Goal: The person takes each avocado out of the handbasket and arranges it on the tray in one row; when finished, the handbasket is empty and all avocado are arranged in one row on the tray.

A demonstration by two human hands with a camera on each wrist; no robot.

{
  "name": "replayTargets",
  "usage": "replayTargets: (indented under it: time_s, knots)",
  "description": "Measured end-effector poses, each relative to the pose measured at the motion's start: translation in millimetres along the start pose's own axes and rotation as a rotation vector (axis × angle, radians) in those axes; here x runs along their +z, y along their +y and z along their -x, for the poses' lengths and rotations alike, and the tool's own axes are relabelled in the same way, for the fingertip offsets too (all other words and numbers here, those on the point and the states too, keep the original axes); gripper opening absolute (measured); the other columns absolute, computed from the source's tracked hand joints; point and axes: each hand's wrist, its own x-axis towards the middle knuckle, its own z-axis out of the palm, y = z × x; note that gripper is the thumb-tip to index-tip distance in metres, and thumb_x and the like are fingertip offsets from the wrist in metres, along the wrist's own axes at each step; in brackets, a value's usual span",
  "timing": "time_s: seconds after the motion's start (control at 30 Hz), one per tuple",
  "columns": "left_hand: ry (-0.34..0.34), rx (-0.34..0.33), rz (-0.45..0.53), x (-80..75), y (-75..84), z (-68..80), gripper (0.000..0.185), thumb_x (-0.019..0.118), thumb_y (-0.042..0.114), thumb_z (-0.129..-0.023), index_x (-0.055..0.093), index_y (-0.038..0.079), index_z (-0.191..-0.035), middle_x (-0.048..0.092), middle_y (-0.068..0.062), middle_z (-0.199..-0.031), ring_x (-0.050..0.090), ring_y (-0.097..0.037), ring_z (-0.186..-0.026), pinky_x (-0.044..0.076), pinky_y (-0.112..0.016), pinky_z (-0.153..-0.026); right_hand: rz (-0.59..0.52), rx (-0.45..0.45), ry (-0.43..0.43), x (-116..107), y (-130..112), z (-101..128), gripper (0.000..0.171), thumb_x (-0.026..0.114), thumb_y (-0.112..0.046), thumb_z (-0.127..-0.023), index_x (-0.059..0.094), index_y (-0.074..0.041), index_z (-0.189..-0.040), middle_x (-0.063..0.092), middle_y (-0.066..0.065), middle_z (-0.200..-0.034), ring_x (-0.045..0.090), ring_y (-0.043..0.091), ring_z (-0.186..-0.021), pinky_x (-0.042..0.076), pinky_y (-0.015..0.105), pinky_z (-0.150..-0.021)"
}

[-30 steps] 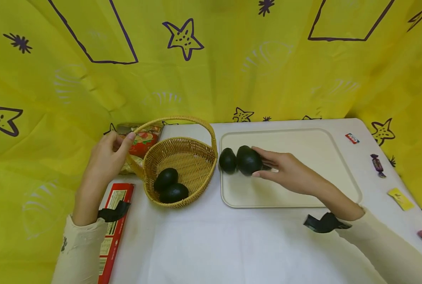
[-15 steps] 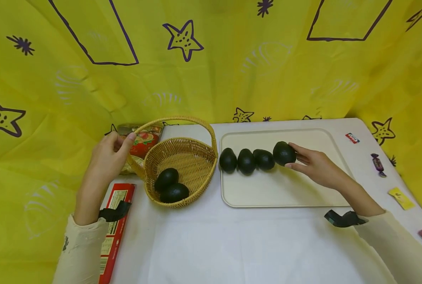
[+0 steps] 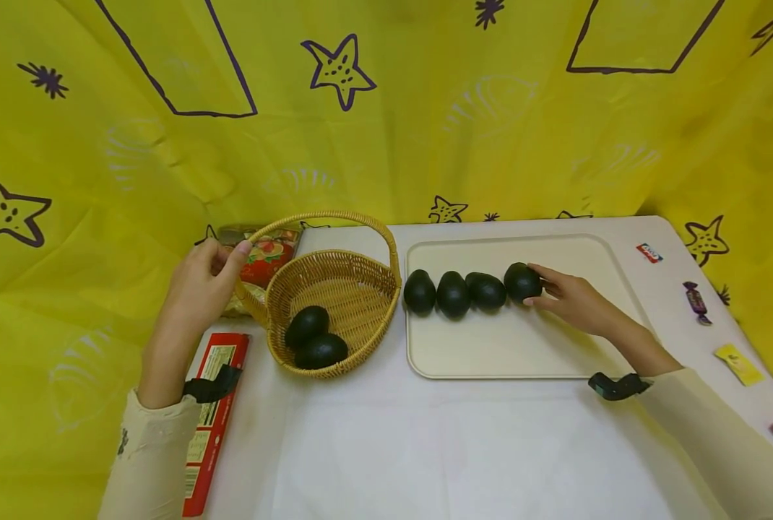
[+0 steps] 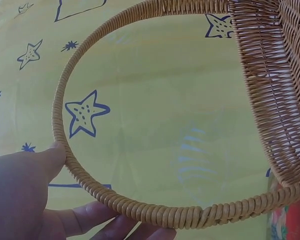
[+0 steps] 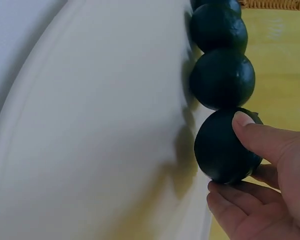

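My left hand (image 3: pixel 198 289) pinches the handle (image 4: pixel 155 215) of a wicker basket (image 3: pixel 376 339) between thumb and fingers. Two dark green avocados (image 3: pixel 321 352) lie at the bottom of the basket. On a cream tray (image 3: pixel 464 354), several more avocados (image 3: pixel 454 295) stand in a row that starts at its left rim. At the right end of that row, my right hand (image 3: pixel 575 307) holds an avocado (image 5: pixel 225 145), thumb on top and fingers around the far side. In the right wrist view this avocado sits right against its neighbour (image 5: pixel 222 77).
A red box (image 3: pixel 214 426) lies beside the left forearm. Behind the basket handle are red food packages (image 3: pixel 266 256). Small wrapped sweets (image 3: pixel 696 303) and a yellow packet (image 3: pixel 739 363) line the right side of the white table (image 3: pixel 360 448). A yellow patterned cloth (image 3: pixel 399 144) hangs behind.
My right hand has carried its avocado rightward along the tray, then slightly down to the row's end, uncovering the avocados behind it. The left hand has stayed on the basket handle.
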Motion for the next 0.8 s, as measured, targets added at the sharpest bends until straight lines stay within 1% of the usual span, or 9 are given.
replayTargets:
  time_s: [0.23,0.37,0.47,0.57,0.73,0.8]
  knots:
    - [-0.01,-0.001,0.011,0.7,0.3,-1.9,0.058,0.044,0.056,-0.11,0.054,0.0,-0.099,0.056,-0.019,-0.105,0.049,-0.034,-0.093,0.037,-0.043,-0.077,0.021,0.018,-0.029,4.3,0.7,-1.8,0.076,0.071,-0.025,-0.103,0.032,0.001,-0.162,0.033,0.038,-0.161,0.04,0.062,-0.141,0.036,0.067,-0.114]
    - [-0.007,-0.001,0.007,0.0,0.1,-1.3,0.058,0.043,0.055,-0.11,0.054,-0.001,-0.099,0.056,-0.02,-0.105,0.05,-0.035,-0.094,0.037,-0.043,-0.077,0.044,0.001,-0.027,4.6,-0.2,-3.1,0.075,0.074,-0.022,-0.102,0.033,0.0,-0.161,0.039,0.035,-0.16,0.044,0.06,-0.14,0.036,0.071,-0.112]
    - [-0.006,0.002,0.002,-0.3,0.5,-0.9,0.059,0.043,0.055,-0.11,0.056,-0.001,-0.1,0.057,-0.02,-0.105,0.051,-0.036,-0.094,0.038,-0.043,-0.077,0.066,-0.014,-0.018,4.8,-0.9,-3.5,0.076,0.076,-0.017,-0.099,0.035,0.002,-0.16,0.042,0.034,-0.158,0.048,0.058,-0.138,0.037,0.072,-0.11]
    - [-0.006,0.005,0.001,-0.4,0.8,-0.5,0.059,0.043,0.055,-0.11,0.056,-0.002,-0.101,0.058,-0.02,-0.105,0.052,-0.036,-0.095,0.038,-0.043,-0.078,0.087,-0.026,-0.012,4.8,-1.4,-3.2,0.077,0.077,-0.012,-0.097,0.035,0.004,-0.159,0.043,0.034,-0.158,0.05,0.057,-0.136,0.038,0.071,-0.11]
    - [-0.008,0.006,0.005,-0.9,0.7,0.1,0.059,0.043,0.055,-0.111,0.056,-0.002,-0.1,0.057,-0.021,-0.105,0.051,-0.036,-0.094,0.038,-0.043,-0.077,0.11,-0.038,-0.016,2.8,-4.1,-2.3,0.08,0.079,-0.014,-0.097,0.033,0.003,-0.16,0.041,0.034,-0.159,0.049,0.057,-0.137,0.036,0.071,-0.112]
    - [-0.006,0.007,0.007,-1.1,0.7,-0.1,0.058,0.043,0.055,-0.111,0.055,-0.001,-0.099,0.056,-0.02,-0.105,0.05,-0.036,-0.094,0.037,-0.043,-0.077,0.118,-0.033,-0.024,1.1,-5.7,-1.6,0.083,0.08,-0.018,-0.096,0.032,0.004,-0.161,0.04,0.034,-0.159,0.048,0.057,-0.138,0.036,0.071,-0.111]
